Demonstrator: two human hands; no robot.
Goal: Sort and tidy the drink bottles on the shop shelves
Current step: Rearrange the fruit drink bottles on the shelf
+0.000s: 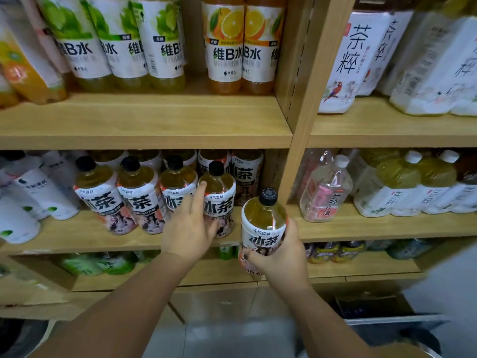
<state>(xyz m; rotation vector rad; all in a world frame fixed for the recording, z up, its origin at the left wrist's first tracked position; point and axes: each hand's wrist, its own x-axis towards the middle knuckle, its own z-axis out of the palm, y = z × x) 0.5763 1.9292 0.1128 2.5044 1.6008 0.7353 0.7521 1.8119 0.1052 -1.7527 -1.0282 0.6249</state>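
My right hand (280, 250) grips an iced tea bottle (263, 223) with a black cap and white label, held upright in front of the middle shelf (77, 239). My left hand (189, 228) is open, its fingers spread against the rightmost bottle (219, 200) of a front row of the same iced tea bottles (134, 197). More of these bottles stand behind that row.
Green and orange vitamin water bottles (227, 47) fill the upper shelf. White tea bottles (346, 60) stand at the upper right. A pink-labelled clear bottle (325, 192) and green tea bottles (402, 187) sit in the right bay. A wooden upright (304, 120) divides the bays.
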